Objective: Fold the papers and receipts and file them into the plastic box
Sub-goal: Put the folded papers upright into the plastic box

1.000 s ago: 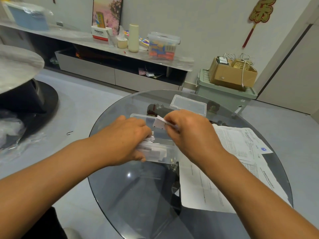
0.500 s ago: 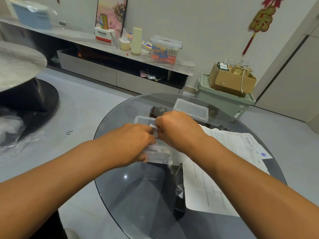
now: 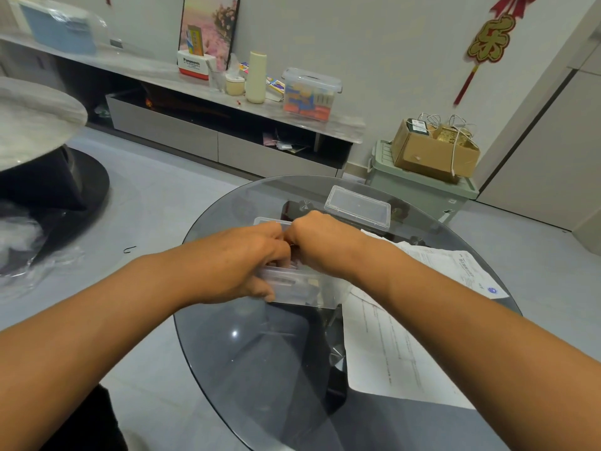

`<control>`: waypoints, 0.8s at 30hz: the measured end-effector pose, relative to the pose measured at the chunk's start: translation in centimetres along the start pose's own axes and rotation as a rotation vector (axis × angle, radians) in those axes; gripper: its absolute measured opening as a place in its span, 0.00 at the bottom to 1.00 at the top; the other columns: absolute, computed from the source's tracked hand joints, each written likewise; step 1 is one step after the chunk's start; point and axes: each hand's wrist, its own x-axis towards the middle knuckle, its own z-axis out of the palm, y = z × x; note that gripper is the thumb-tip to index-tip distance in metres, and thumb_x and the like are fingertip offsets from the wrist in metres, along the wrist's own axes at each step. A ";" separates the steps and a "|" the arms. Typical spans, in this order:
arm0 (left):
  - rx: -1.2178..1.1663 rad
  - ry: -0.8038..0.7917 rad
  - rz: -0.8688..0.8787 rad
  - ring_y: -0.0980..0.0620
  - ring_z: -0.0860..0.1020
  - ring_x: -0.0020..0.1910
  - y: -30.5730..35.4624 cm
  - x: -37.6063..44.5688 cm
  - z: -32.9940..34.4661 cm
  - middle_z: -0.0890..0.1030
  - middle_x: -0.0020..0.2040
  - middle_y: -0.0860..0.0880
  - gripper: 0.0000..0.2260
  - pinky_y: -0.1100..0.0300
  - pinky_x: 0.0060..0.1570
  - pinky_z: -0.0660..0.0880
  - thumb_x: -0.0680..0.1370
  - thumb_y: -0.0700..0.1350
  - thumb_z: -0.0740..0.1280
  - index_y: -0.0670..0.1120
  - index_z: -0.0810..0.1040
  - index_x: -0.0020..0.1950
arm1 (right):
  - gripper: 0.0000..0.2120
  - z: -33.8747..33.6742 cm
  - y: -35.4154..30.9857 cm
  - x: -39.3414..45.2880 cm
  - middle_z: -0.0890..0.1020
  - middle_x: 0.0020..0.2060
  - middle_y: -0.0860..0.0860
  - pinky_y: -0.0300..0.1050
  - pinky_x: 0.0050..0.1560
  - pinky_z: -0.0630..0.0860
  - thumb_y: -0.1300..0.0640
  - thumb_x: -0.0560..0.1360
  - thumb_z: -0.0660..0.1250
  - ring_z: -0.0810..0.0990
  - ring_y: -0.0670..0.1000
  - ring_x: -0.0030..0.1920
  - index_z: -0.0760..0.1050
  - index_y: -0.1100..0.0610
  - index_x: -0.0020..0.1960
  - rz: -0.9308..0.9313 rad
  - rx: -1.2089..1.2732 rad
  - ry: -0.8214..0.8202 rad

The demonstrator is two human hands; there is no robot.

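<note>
A clear plastic box (image 3: 302, 284) sits mid-table on the round glass table (image 3: 247, 353), with folded papers showing through its near wall. My left hand (image 3: 240, 262) grips the box's left side, fingers over its rim. My right hand (image 3: 322, 242) reaches down into the box with its fingers closed; they are hidden, so the folded receipt it carried is out of sight. The box's clear lid (image 3: 357, 206) lies behind on the table. Several flat printed sheets (image 3: 390, 346) lie to the right under my right forearm.
A green storage bin (image 3: 419, 190) with a cardboard box (image 3: 432, 154) on it stands beyond the table. A long low cabinet (image 3: 201, 138) with bottles and a container runs along the wall. Another round table (image 3: 32, 122) is at left.
My right hand carried a small folded receipt leftward and down into the box, meeting my left hand; the receipt is no longer visible. The view moved closer and slightly right.
</note>
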 end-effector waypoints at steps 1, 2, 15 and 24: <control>0.007 0.014 0.009 0.60 0.72 0.45 -0.1 -0.1 0.0 0.70 0.49 0.60 0.12 0.67 0.38 0.65 0.75 0.53 0.75 0.57 0.72 0.47 | 0.07 0.0 0.0 -0.1 0.81 0.41 0.55 0.48 0.42 0.78 0.61 0.78 0.69 0.82 0.60 0.42 0.85 0.54 0.50 0.025 0.013 0.027; 0.018 0.016 0.010 0.60 0.72 0.43 -0.1 -0.2 0.1 0.70 0.47 0.60 0.13 0.66 0.37 0.64 0.75 0.53 0.75 0.57 0.70 0.44 | 0.06 0.1 0.0 -0.1 0.83 0.42 0.56 0.49 0.43 0.80 0.60 0.78 0.70 0.83 0.60 0.42 0.86 0.53 0.51 0.053 0.026 0.047; 0.025 0.059 0.043 0.61 0.72 0.44 -1.2 0.4 0.8 0.70 0.44 0.58 0.17 0.66 0.40 0.67 0.78 0.50 0.72 0.58 0.64 0.38 | 0.09 -0.4 0.2 0.0 0.82 0.47 0.50 0.53 0.53 0.79 0.48 0.83 0.61 0.80 0.57 0.49 0.79 0.47 0.50 0.081 0.231 -0.028; 0.219 0.198 -0.167 0.54 0.72 0.38 -4.3 1.9 -0.2 0.70 0.43 0.56 0.13 0.58 0.33 0.63 0.78 0.55 0.71 0.56 0.67 0.44 | 0.15 0.5 4.8 -6.1 0.84 0.61 0.47 0.52 0.62 0.79 0.47 0.82 0.67 0.81 0.50 0.60 0.80 0.49 0.67 0.380 0.496 0.389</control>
